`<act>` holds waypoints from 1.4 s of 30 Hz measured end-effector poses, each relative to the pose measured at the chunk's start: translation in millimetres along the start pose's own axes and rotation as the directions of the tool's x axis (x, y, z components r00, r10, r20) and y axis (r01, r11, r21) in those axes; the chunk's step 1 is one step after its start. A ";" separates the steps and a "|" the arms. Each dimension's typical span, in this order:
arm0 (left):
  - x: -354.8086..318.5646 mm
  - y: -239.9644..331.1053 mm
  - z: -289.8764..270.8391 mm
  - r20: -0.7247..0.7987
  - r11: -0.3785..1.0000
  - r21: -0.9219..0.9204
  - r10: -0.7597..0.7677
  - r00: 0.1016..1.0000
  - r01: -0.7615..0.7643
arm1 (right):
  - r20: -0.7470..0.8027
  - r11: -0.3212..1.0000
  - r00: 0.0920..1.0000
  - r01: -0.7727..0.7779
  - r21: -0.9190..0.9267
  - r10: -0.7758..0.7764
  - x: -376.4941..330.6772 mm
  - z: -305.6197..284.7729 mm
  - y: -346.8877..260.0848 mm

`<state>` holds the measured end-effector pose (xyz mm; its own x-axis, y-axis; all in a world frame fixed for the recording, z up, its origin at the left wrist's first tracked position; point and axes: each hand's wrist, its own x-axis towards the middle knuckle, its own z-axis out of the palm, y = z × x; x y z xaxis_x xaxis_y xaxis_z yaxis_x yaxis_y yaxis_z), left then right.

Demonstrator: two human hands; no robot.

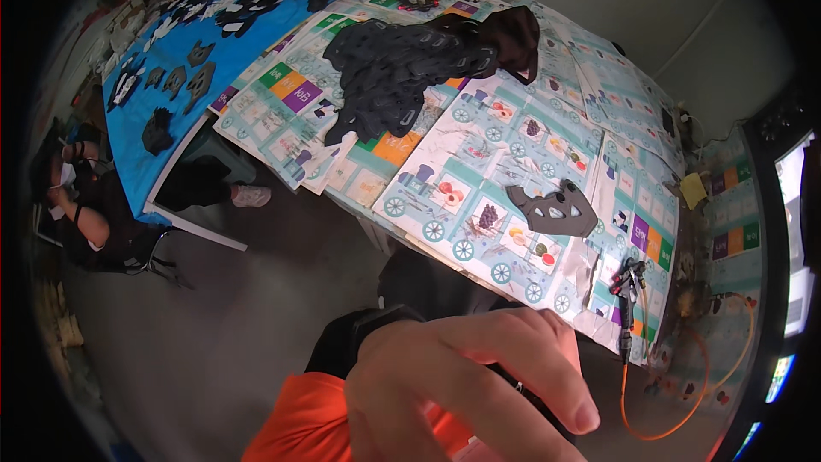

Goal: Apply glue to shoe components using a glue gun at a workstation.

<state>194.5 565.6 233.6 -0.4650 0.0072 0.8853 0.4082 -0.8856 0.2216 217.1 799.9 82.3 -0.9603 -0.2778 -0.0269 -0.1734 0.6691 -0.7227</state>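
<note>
Our left hand (436, 364) is huge at bottom centre, back up, fingers drooping toward the lower right. Palm's hidden, so we can't tell if it's gripping anything. 1 dark grey cutout piece (558, 212) lies right of centre on the printed table covering (462, 158).

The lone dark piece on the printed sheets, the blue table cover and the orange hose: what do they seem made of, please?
Lone dark piece: matte fabric or thin foam, by its dull surface. Blue table cover: perhaps plastic sheet or cloth, smooth and evenly coloured. Orange hose: likely plastic or rubber, from its smooth bend.
</note>
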 end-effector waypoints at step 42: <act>-86.6 -24.3 -81.9 -0.447 0.025 0.811 -0.617 0.647 0.584 | -0.214 0.725 0.977 0.168 0.668 -0.029 -14.7 -74.9 24.9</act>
<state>160.5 548.4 118.1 -0.9043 0.3436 0.2535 0.3759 0.3589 0.8544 210.5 872.3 116.4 -0.9794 -0.1435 0.1422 -0.1404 -0.0224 -0.9898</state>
